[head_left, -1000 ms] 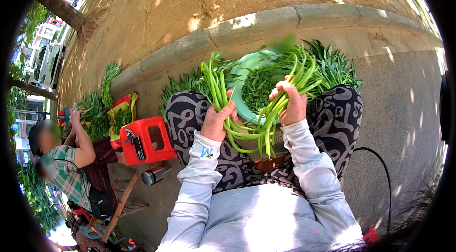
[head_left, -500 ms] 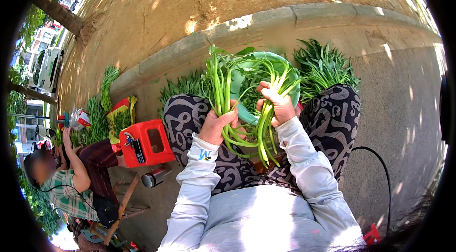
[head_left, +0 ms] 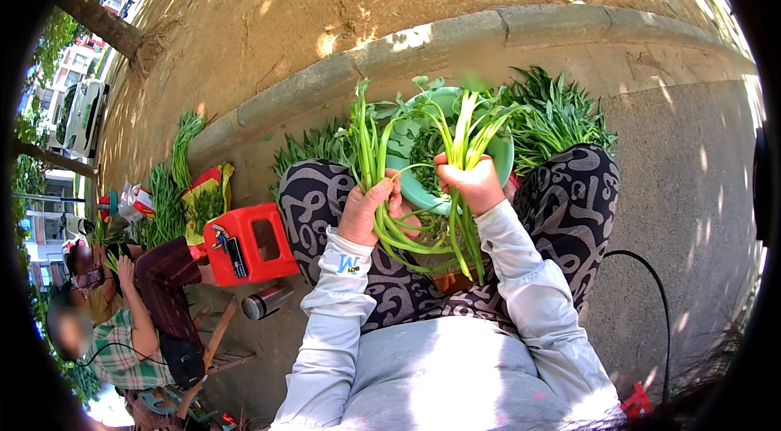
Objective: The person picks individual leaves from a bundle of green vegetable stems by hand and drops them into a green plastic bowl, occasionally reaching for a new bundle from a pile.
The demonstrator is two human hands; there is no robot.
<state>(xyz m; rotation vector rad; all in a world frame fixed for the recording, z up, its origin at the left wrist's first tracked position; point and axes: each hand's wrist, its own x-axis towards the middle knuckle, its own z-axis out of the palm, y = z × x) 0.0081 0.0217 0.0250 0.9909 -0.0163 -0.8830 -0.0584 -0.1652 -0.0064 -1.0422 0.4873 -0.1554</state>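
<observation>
My left hand is closed around a bunch of long-stemmed leafy greens, leaves pointing away from me. In my right hand is a second bunch of green stems, gripped with the thumb across it. The lower stem ends curve and hang between both hands, above my lap. Behind the bunches stands a pale green basin with loose leaves inside, partly hidden by the stems and my right hand.
Leafy greens are heaped right of the basin, others to its left. A red plastic stool carries a black device; a metal tumbler lies nearby. At left a seated co-worker handles greens. A concrete curb runs beyond.
The right bunch has swung more upright, its leafy end shifting left, and my right hand has turned slightly. My left hand stays almost in place. The co-worker at left has moved their arm.
</observation>
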